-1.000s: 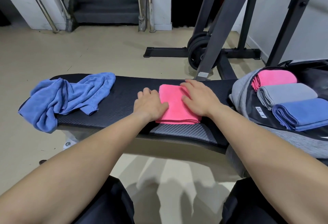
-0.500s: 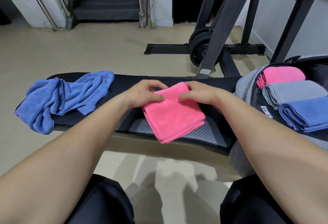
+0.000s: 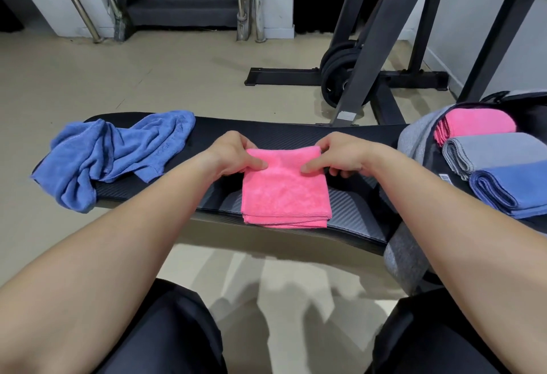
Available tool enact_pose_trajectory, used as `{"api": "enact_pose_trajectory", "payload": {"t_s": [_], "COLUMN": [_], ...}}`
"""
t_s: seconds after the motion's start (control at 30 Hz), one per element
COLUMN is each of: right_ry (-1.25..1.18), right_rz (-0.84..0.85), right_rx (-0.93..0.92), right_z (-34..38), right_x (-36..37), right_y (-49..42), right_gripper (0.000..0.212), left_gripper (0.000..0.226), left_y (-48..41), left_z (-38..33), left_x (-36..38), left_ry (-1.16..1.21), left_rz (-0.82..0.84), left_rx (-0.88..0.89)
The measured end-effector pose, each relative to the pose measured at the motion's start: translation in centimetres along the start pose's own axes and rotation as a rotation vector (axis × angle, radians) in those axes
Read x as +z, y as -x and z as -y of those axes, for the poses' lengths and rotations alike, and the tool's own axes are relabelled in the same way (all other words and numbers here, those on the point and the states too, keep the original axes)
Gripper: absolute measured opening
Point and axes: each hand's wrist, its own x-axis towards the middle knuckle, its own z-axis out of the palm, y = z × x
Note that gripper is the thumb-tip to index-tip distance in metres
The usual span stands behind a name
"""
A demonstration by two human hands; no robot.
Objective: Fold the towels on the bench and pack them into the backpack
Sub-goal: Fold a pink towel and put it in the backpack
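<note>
View: head camera, looking down over both forearms.
Carrier: a long black padded bench (image 3: 275, 132) with a woven-pattern cover is running left to right.
Item in hand: a folded pink microfibre towel (image 3: 285, 193) is lying as a thick square at mid-length, its near edge reaching the bench's front edge.
Left hand: the left hand (image 3: 235, 154) is pinching the square's far left corner, thumb on top and fingers curled beneath.
Right hand: the right hand (image 3: 340, 156) is pinching the far right corner in the same way.
Awaiting folding: a crumpled blue terry towel (image 3: 118, 154) is lying at the bench's left end, partly hanging over the edge.
Container: a grey-and-black fabric backpack (image 3: 414, 139) is lying open at the bench's right end.
Already packed: a folded pink towel (image 3: 479, 123), a folded grey towel (image 3: 500, 148) and a folded blue towel (image 3: 515, 187) are sitting side by side inside it.
Step in hand: folding appears finished; the pick-up is starting.
Next move calls for: keeping the layers clamped together while carrying the square rightward, then fitting it beside the three packed towels.
</note>
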Motion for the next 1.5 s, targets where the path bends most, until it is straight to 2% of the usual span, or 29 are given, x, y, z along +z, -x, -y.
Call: {"api": "enact_pose_trajectory", "payload": {"t_s": [0.07,0.17,0.43,0.57,0.77,0.97,1.13,1.37,1.43,1.47,1.5], "right_ry": [-0.015,-0.035,-0.230,-0.281,-0.199,0.106,0.213,0.333,0.306,0.286,0.274], "right_rz": [-0.051,-0.143,-0.156,-0.159,-0.163,-0.204,-0.175,-0.189,-0.192,-0.203,-0.246], "right_rx": [-0.008,-0.007,-0.012,-0.049,-0.134,-0.252,-0.311,-0.277,-0.256,-0.262,-0.265], "right_z": [0.1,0.1,0.4,-0.1,-0.9,-1.8,-2.5,-3.1,-2.9,-2.8,-2.4], "right_x": [0.0,0.1,0.2,0.1,0.0,-0.1,0.5,1.6,1.7,1.8,2.0], "right_y": [0.0,-0.1,0.0,-0.1,-0.1,0.9,2.6,4.1,4.4,4.4,4.3], "right_gripper": [0.024,0.029,0.021,0.020,0.019,0.021,0.021,0.027,0.014,0.001,0.017], "left_gripper": [0.026,0.028,0.025,0.026,0.015,0.019,0.023,0.025,0.024,0.025,0.027], "left_y": [-0.3,-0.4,0.1,0.0,1.0,2.3,2.7,3.7,4.0,4.1,4.3], "left_z": [0.0,-0.3,-0.5,-0.1,-0.1,1.0,2.2,3.0,3.1,3.1,3.0], "left_x": [0.2,0.5,0.5,0.3,-0.5,-1.3,-1.5,-0.5,-0.2,0.0,0.1], "left_ry": [0.052,0.101,0.295,0.312,0.162,-0.006,-0.148,-0.207,-0.277,-0.305,-0.329], "left_rz": [-0.083,-0.149,-0.094,-0.079,-0.036,-0.026,0.006,-0.039,-0.070,-0.080,-0.083], "left_rx": [-0.002,-0.004,-0.024,0.045,0.196,0.304,0.361,0.483,0.517,0.529,0.540]}}
